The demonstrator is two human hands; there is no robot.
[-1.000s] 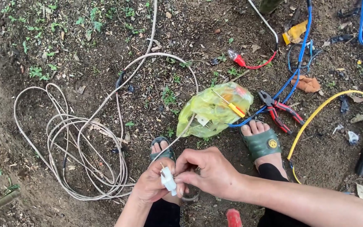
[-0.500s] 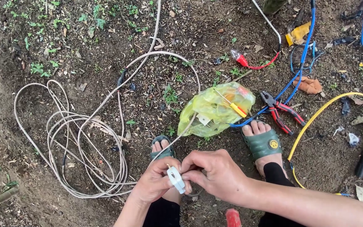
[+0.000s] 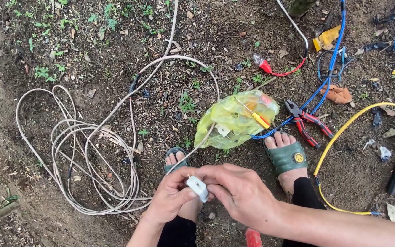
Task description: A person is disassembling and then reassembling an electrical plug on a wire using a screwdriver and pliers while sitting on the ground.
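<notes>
The small white plug [image 3: 198,188] has been turned and shifted slightly rightward between the left hand [image 3: 172,199] and right hand [image 3: 238,192].

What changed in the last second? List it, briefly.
Little. The white plug between the left hand and right hand turned slightly and sits a bit further right; both hands keep hold of it. The cable coil, yellow bag, pliers and both feet stayed put.
</notes>
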